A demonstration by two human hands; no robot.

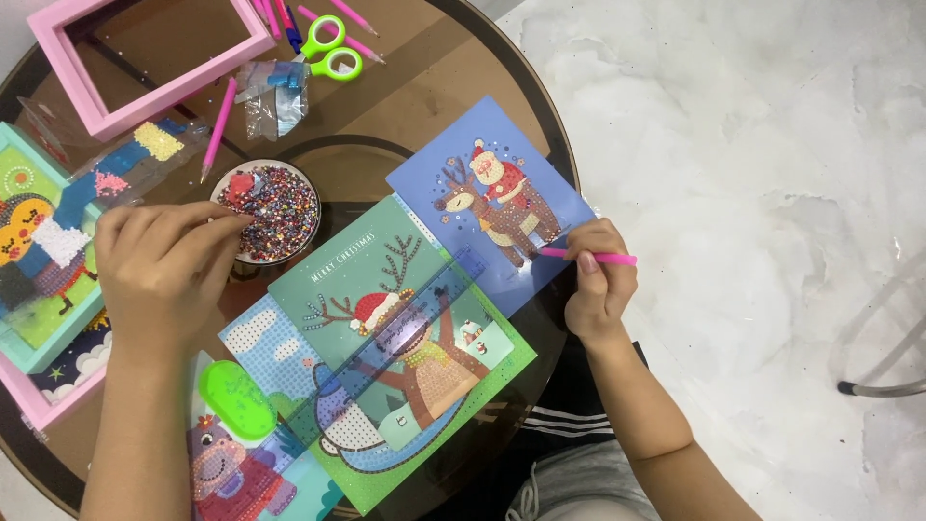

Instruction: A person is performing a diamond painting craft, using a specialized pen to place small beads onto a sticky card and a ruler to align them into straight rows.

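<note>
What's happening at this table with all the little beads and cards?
A person is doing bead-picture craft on a round table. The right hand holds a pink pen, its tip on the blue card. The left hand reaches its fingertips into a small bowl of mixed beads. A green card lies between.
</note>
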